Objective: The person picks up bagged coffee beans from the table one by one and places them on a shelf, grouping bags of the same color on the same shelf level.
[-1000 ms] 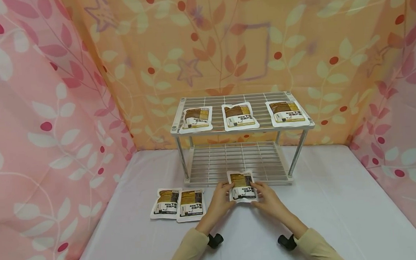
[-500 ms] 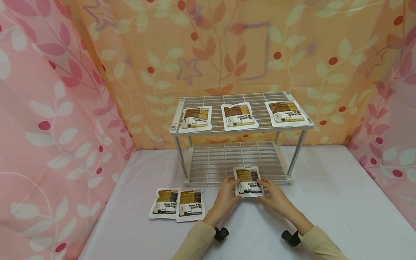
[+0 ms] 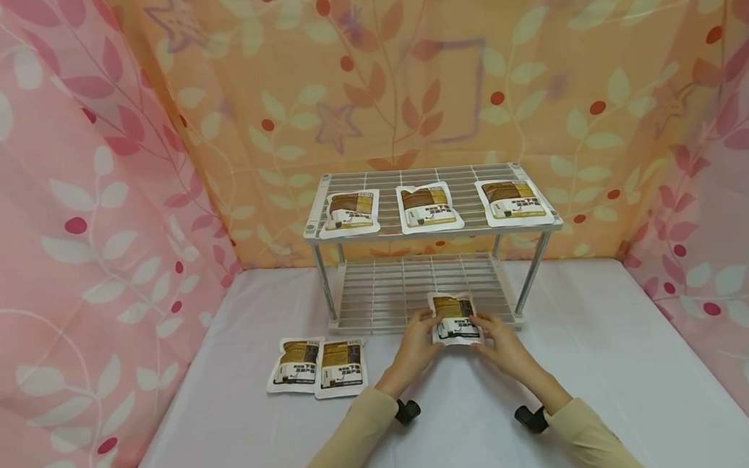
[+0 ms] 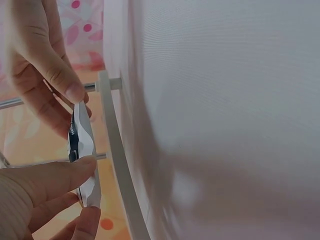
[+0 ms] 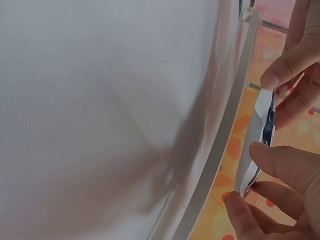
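Observation:
A white-edged pouch (image 3: pixel 455 319) with a brown and gold label is held upright between both hands at the front of the rack's lower shelf (image 3: pixel 385 298). My left hand (image 3: pixel 418 343) pinches its left side, thumb towards me. On the right edge, my right hand (image 3: pixel 502 341) pinches it the same way. Both wrist views show the pouch edge-on, the left hand's thumb (image 4: pixel 82 170) and the right hand's thumb (image 5: pixel 265 152) on its plain back or rim. It hangs near the shelf's front bar (image 4: pixel 117 150); whether it touches cannot be told.
Similar pouches lie on the rack's top shelf: left (image 3: pixel 350 212), middle (image 3: pixel 429 207) and right (image 3: pixel 516 202). Two more pouches, one (image 3: pixel 297 365) overlapping the other (image 3: pixel 341 368), lie on the white tablecloth (image 3: pixel 232 432) at left. Patterned curtains (image 3: pixel 402 65) enclose the table.
Both hands have moved the pouch to the right and slightly forward, over the lower shelf's front edge. The other pouches and the rack have stayed in place.

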The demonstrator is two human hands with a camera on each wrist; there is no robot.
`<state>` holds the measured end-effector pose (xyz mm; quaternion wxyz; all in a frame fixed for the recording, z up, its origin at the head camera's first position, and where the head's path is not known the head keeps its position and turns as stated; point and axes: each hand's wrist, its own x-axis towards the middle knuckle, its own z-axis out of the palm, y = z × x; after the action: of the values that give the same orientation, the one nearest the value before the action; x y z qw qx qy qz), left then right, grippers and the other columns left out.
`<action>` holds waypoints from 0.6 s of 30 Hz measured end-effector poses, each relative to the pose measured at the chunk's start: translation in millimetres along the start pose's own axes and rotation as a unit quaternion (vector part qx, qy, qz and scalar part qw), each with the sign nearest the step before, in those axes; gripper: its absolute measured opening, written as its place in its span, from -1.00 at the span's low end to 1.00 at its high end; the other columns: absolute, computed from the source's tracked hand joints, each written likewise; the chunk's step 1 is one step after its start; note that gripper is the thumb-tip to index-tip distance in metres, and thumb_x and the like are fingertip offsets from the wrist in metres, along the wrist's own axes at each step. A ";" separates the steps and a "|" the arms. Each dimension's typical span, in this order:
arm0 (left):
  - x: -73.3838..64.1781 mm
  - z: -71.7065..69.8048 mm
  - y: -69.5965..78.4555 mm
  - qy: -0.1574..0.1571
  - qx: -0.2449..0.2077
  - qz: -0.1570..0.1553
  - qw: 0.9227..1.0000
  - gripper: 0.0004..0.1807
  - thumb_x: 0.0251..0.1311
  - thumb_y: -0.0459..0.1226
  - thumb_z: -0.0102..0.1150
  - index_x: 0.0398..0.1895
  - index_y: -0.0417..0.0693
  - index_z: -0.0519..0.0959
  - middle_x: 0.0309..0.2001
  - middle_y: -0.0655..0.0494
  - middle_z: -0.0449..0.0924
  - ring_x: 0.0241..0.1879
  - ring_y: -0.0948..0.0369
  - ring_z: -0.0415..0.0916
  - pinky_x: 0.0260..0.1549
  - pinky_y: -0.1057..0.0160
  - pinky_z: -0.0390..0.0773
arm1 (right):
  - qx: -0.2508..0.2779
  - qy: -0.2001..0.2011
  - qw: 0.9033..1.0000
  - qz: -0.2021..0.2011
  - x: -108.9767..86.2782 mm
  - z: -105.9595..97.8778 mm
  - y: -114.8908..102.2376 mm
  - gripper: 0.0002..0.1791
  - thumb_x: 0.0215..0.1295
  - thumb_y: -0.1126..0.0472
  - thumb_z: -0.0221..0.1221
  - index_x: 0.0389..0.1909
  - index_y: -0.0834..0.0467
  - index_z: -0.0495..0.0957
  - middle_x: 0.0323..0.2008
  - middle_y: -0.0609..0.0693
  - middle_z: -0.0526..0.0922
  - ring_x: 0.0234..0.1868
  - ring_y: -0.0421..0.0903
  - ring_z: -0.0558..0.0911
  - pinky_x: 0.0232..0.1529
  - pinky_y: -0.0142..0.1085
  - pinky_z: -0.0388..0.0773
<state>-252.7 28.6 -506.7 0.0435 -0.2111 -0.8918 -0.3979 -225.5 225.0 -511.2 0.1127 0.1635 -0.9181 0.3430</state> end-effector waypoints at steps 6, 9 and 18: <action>9.5 6.7 4.0 0.004 0.018 0.020 1.000 -0.45 -0.06 -0.44 0.34 0.10 -0.26 0.49 0.17 -0.15 0.36 0.06 0.01 0.43 -0.04 0.27 0.53 | -0.007 0.007 1.000 0.001 3.6 -6.0 5.6 -0.47 0.05 0.42 0.26 0.10 0.45 0.41 0.09 0.44 0.37 -0.01 0.32 0.49 -0.12 -0.03 0.58; 13.8 11.1 6.1 0.009 0.027 0.031 0.999 -0.47 -0.05 -0.43 0.33 0.09 -0.26 0.50 0.14 -0.13 0.39 0.09 0.03 0.41 0.02 0.24 0.50 | -0.002 0.010 1.000 0.004 4.5 -8.4 10.0 -0.47 0.06 0.43 0.26 0.10 0.45 0.41 0.08 0.42 0.39 0.04 0.33 0.46 -0.09 -0.01 0.57; 25.8 24.1 9.0 0.008 0.052 0.051 0.997 -0.50 -0.02 -0.39 0.33 0.08 -0.26 0.51 0.10 -0.09 0.40 0.08 0.08 0.41 0.05 0.29 0.47 | -0.029 0.036 0.999 -0.010 5.6 -13.4 22.0 -0.50 0.03 0.47 0.26 0.06 0.47 0.44 0.05 0.40 0.44 -0.04 0.31 0.52 -0.15 -0.01 0.58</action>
<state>-270.2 60.3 -510.5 0.0813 -0.2504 -0.8989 -0.3503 -237.7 248.4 -512.6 0.1538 0.1567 -0.9213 0.3208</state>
